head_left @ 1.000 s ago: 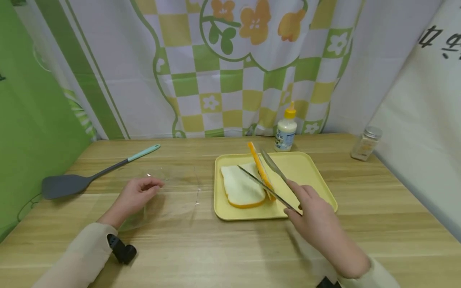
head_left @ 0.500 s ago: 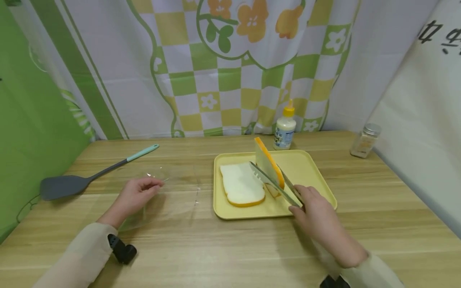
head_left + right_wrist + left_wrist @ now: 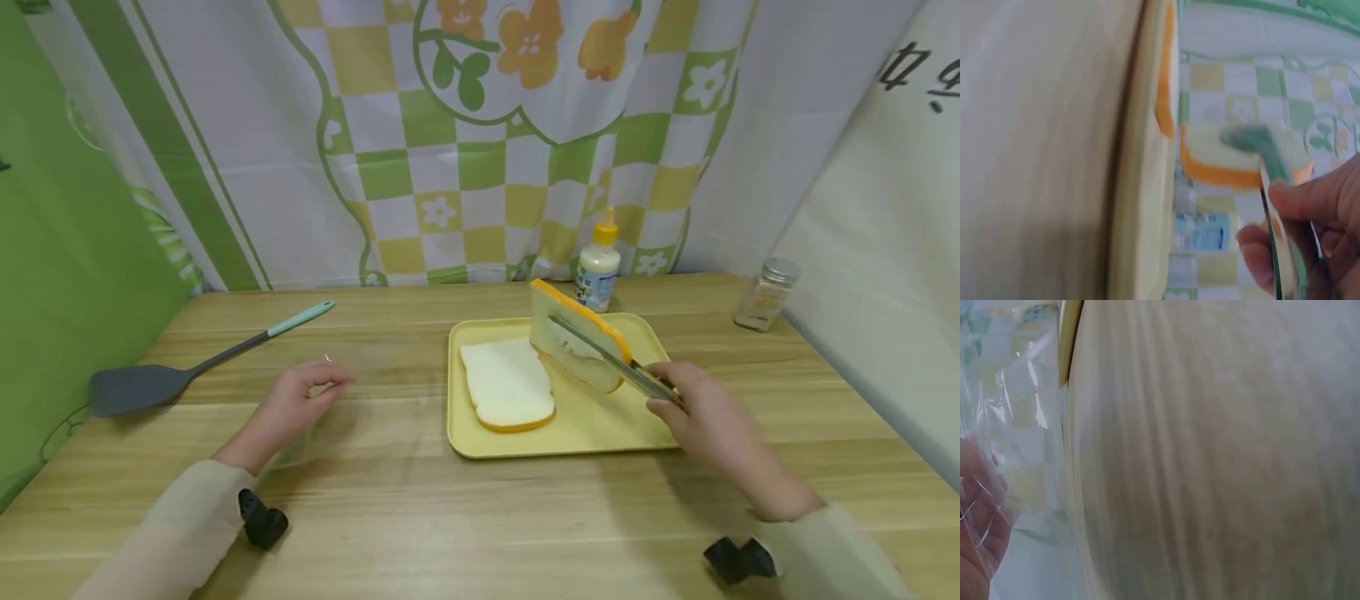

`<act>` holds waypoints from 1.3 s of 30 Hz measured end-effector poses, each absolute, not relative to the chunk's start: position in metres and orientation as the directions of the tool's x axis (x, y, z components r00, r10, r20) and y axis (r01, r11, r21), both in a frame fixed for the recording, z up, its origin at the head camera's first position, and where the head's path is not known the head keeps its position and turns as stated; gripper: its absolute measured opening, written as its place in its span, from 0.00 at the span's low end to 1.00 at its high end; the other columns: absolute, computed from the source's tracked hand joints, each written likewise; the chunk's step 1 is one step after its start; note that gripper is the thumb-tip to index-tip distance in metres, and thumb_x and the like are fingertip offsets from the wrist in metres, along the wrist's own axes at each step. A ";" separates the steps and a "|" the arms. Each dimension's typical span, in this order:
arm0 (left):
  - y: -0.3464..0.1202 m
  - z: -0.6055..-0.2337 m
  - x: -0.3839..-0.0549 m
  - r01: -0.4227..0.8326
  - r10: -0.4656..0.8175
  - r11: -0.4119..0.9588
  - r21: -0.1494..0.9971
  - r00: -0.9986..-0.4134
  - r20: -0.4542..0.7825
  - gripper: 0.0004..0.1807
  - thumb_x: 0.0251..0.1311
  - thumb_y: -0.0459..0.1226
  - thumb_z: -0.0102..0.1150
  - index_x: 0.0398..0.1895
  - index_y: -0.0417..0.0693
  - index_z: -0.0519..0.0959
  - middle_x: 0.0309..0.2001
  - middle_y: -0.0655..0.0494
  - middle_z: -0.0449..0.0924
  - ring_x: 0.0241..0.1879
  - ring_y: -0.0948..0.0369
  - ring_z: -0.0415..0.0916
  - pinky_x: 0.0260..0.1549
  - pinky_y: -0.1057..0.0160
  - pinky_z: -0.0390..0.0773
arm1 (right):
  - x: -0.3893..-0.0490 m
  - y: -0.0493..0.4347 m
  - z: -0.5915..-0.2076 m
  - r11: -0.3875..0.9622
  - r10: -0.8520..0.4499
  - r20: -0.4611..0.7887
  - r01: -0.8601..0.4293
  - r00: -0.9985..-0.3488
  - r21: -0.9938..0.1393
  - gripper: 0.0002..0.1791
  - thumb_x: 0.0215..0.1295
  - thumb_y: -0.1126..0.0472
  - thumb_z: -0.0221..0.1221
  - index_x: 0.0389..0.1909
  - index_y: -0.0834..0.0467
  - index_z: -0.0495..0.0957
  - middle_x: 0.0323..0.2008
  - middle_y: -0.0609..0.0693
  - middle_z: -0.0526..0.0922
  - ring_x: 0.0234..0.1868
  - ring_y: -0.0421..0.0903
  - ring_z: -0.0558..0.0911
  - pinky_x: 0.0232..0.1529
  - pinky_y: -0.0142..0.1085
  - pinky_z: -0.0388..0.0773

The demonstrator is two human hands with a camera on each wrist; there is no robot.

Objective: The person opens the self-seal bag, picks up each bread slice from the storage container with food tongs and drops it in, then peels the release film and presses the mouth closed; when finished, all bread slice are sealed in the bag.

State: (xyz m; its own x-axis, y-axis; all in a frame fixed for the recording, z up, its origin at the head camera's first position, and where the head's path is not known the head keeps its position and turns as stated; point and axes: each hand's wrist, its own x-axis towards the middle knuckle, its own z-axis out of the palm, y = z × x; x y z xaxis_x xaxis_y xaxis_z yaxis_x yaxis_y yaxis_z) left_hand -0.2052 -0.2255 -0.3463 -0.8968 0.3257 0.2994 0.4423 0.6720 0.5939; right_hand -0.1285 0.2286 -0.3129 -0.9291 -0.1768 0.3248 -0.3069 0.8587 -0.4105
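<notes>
With fingers of right hand (image 3: pixel 712 421) curled round tongs (image 3: pixel 611 357), gripping tilted bread slice (image 3: pixel 573 354) over yellow tray (image 3: pixel 585 429); pinching clear film (image 3: pixel 1022 406) with left hand (image 3: pixel 288 407). Could perhaps drop bread slice through weak squeeze, or dent it through strong one.

Bread (image 3: pixel 1213 162) in head, right-wrist views

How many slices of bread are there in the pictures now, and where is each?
2. One slice lies flat on the left part of the yellow tray; the other slice is held tilted in the tongs, to its right. No others show.
</notes>
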 end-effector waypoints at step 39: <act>-0.209 -0.345 -0.200 0.615 0.492 0.579 0.535 -0.787 0.373 0.08 0.52 0.25 0.61 0.35 0.39 0.83 0.36 0.51 0.84 0.40 0.53 0.80 0.42 0.56 0.78 | -0.147 0.192 -0.307 0.369 -0.609 -0.187 -0.067 -0.771 -0.927 0.19 0.65 0.63 0.53 0.51 0.74 0.71 0.31 0.57 0.74 0.19 0.40 0.75 0.22 0.33 0.76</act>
State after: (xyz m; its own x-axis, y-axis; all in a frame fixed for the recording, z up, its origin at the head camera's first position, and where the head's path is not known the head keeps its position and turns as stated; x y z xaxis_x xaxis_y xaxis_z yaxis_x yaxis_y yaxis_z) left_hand -0.1996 -0.2087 -0.3449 -0.7868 0.4918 0.3730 0.6154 0.5787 0.5351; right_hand -0.1468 0.1917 -0.3071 -0.7712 -0.6087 -0.1865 -0.0669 0.3688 -0.9271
